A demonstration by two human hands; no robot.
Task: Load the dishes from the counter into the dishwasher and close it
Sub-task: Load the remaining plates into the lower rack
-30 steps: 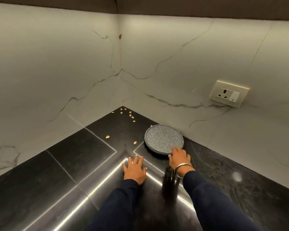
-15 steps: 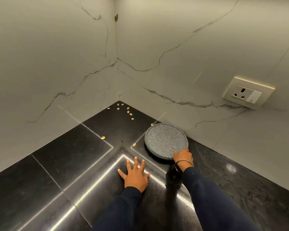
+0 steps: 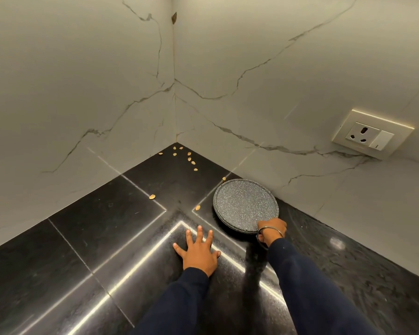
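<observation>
The right hand (image 3: 272, 229) curls its fingers over the near rim of a round, flat, dark grey speckled plate (image 3: 244, 204) lying on the black counter (image 3: 107, 226) close to the marble wall, while the left hand (image 3: 198, 252) rests flat, fingers spread, just beside it.

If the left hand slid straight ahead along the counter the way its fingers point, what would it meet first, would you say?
Probably bare black counter first; beyond the left hand, a small seed lies roughly in line, left of the plate.

plate (image 3: 244, 204) on counter (image 3: 82, 238), near corner
</observation>
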